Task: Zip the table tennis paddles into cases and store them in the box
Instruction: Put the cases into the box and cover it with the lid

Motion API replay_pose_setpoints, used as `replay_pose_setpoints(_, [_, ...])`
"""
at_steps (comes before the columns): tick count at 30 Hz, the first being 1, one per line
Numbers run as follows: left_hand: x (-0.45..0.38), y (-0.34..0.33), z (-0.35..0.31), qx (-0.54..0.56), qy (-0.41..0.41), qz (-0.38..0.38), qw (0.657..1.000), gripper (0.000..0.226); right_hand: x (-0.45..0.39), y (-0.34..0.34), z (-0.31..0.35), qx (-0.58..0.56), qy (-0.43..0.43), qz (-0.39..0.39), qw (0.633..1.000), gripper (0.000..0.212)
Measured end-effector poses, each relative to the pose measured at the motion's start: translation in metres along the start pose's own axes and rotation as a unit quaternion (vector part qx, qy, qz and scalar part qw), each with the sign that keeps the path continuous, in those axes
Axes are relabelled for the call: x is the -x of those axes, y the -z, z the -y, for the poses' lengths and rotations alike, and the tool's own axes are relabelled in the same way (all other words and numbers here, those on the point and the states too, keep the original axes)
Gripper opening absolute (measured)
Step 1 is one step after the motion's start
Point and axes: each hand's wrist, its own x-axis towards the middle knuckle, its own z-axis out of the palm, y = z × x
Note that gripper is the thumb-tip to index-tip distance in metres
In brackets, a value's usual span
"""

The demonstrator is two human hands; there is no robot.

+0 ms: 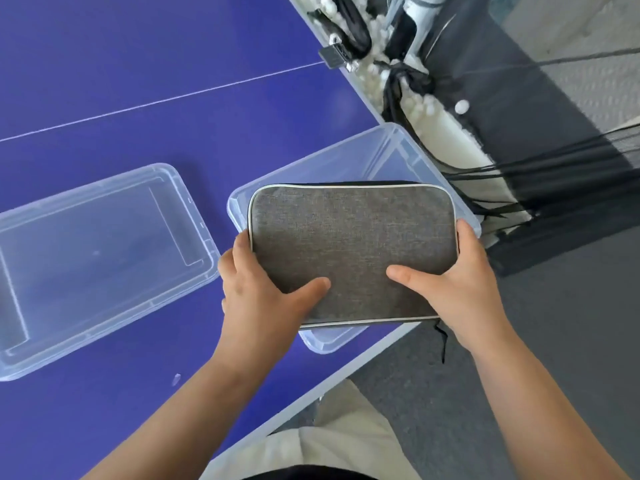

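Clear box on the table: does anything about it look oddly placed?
Yes. The clear box sits at the blue table's corner, its near end jutting past the edge. Both hands grip the grey case over it.

one case (349, 247), one box (391, 150), one lid (104, 258)

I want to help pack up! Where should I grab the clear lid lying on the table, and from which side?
Take the clear lid by its two long edges, one in each of your hands, coming down from above. It lies flat on the blue table, wide and thin, so one corner grip would probably let it flop. The raised rim all round gives fingers something to hook under.
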Motion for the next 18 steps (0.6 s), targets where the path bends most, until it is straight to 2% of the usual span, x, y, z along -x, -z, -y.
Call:
replay_pose_setpoints(5, [-0.022,-0.041,-0.014,0.001,0.027,-0.038,0.999,0.101,-0.066,0.016,0.006,0.013,0.037,0.041,0.998,0.115])
replay_pose_setpoints(8, [-0.033,-0.07,-0.024,0.005,0.06,-0.074,0.995,0.105,-0.11,0.024,0.011,0.028,0.066,0.093,0.993,0.112])
replay_pose_setpoints(12, [-0.049,-0.113,-0.023,0.019,0.129,-0.098,0.987,0.103,-0.166,0.019,0.0,0.076,0.082,0.158,0.981,0.115])
replay_pose_setpoints(18, [-0.075,-0.163,0.006,0.017,0.246,-0.137,0.959,0.105,-0.213,-0.019,-0.035,0.155,0.098,0.212,0.96,0.12])
